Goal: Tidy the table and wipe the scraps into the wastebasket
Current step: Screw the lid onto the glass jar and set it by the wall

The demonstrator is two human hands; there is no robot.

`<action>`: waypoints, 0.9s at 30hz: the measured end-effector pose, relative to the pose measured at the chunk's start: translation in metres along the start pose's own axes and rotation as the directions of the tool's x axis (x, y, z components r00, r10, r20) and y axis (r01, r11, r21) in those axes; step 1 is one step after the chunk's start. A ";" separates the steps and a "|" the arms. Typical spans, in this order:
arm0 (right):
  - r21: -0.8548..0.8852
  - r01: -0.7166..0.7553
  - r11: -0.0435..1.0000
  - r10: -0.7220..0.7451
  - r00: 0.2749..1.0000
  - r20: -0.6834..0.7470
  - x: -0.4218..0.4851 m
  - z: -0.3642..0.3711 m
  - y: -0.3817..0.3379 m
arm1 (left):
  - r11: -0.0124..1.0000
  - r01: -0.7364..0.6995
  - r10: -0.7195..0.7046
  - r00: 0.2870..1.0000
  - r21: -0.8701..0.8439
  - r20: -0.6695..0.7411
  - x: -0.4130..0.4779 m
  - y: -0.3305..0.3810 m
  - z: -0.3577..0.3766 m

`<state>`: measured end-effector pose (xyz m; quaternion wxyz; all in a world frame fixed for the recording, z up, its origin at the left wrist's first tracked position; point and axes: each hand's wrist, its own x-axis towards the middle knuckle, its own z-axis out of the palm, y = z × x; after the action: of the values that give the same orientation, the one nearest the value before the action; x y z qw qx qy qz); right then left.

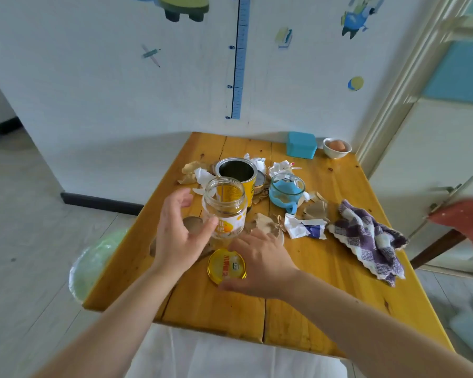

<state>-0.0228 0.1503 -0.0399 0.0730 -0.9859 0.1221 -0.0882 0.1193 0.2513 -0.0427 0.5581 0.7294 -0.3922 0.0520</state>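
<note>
While the left hand [180, 236] curves open beside the empty jar [224, 211], the right hand [265, 266] pinches the lid [224, 266]. The tin [236, 170] is empty too (the bowl [328, 151] holds an egg [336, 145]).

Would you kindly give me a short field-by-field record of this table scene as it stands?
table: wooden, littered with paper scraps
jar: glass, upright, lid off
lid: yellow, flat on table, nearer than jar
left hand: spread beside jar, thumb against its front
right hand: spans lid; grip unclear
can: open, behind jar
cloth: checked, crumpled, right side
wastebasket: on floor, left of table
</note>
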 end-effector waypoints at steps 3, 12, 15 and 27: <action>-0.078 -0.028 0.997 0.035 0.995 0.089 0.000 0.002 -0.004 | 1.000 0.022 -0.024 0.996 0.015 0.090 0.002 -0.002 0.007; -0.045 -0.003 0.999 0.002 1.000 -0.005 0.001 0.005 -0.008 | 0.995 0.102 -0.101 0.962 0.009 0.255 0.023 0.007 0.020; 0.008 -0.007 1.000 0.008 0.997 -0.083 0.000 0.004 -0.004 | 0.993 0.116 -0.113 0.953 0.006 0.282 0.025 0.006 0.022; 0.248 0.002 0.969 0.061 0.968 -0.244 -0.007 -0.025 0.026 | 0.985 0.171 -0.162 0.954 -0.012 0.250 0.023 0.005 0.028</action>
<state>-0.0396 0.1242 -0.0212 0.1799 -0.9483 0.1332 -0.2249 0.1212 0.2151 -0.0375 0.5189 0.7513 -0.3969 -0.0935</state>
